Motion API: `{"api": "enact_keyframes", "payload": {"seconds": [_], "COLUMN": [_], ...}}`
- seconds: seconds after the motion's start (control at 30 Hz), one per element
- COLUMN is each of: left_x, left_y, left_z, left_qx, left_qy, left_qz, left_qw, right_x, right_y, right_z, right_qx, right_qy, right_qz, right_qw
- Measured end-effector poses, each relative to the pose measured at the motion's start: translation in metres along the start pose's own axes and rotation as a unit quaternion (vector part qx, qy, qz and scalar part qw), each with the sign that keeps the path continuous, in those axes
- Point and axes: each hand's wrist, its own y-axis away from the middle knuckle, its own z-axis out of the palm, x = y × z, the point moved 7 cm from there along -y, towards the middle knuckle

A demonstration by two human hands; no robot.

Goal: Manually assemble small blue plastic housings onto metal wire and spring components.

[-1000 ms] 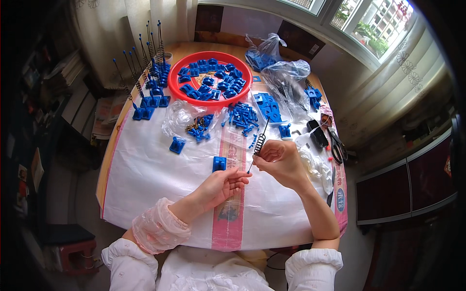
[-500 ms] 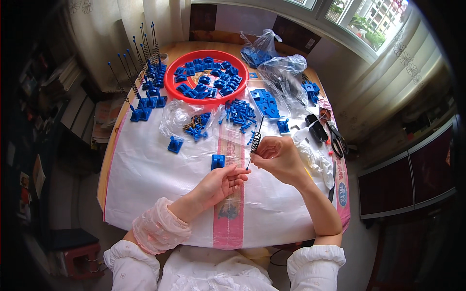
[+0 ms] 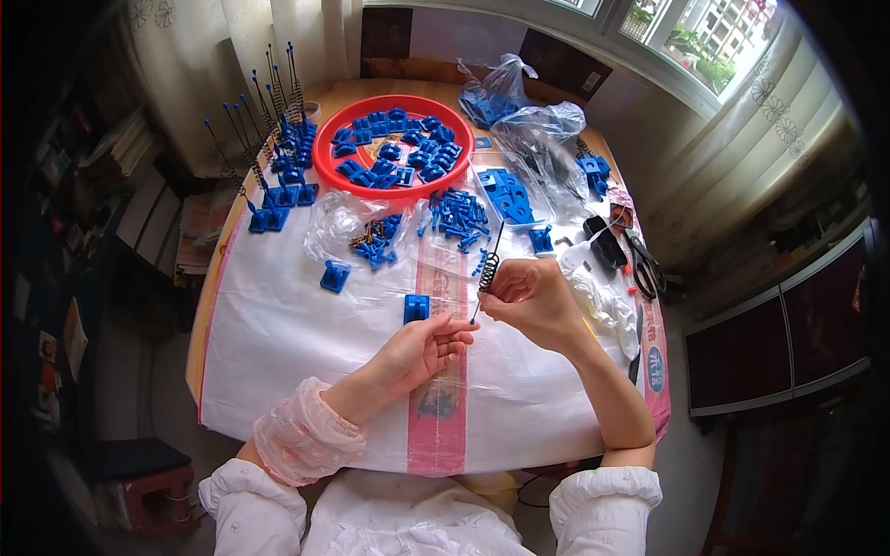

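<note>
A black coil spring (image 3: 489, 269) on a thin straight rod stands nearly upright, leaning slightly, with a small blue tip at its lower end. My right hand (image 3: 530, 295) pinches it between thumb and fingers around the lower coils. Palm up, my left hand (image 3: 415, 355) lies just left of that tip, its fingers apart and slightly bent. The left fingertips are at or very near the blue tip; contact cannot be made out. Just beyond the left hand sits a blue plastic base (image 3: 416, 307). Another blue base (image 3: 335, 276) rests farther left.
A red round tray (image 3: 324, 176) holds several blue bases. Finished-looking spring pieces (image 3: 278, 185) stand at the far left. Small blue pins (image 3: 459, 215), a clear box of blue plates (image 3: 508, 196), plastic bags (image 3: 547, 139) and black scissors (image 3: 644, 267) lie around the table (image 3: 306, 371).
</note>
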Motion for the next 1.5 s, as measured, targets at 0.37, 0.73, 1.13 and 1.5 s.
{"api": "enact_keyframes", "payload": {"seconds": [0.37, 0.73, 1.13, 1.5], "left_x": [0.001, 0.000, 0.001, 0.003], "left_y": [0.000, -0.001, 0.001, 0.001], "left_z": [0.000, -0.001, 0.001, 0.003], "left_qx": [-0.006, -0.003, -0.010, -0.015], "left_qy": [0.002, 0.002, 0.001, -0.075], "left_qz": [0.003, 0.001, 0.004, 0.021], "left_qw": [1.000, 1.000, 1.000, 0.997], "right_x": [0.001, -0.002, 0.003, -0.012], "right_y": [0.000, 0.000, -0.001, 0.006], "right_z": [0.000, 0.001, -0.001, -0.022], "right_qx": [0.000, 0.000, 0.003, 0.039], "right_qy": [-0.004, -0.014, -0.016, -0.022], "right_qz": [0.003, 0.006, 0.001, -0.015], "right_qw": [1.000, 1.000, 1.000, 0.999]}}
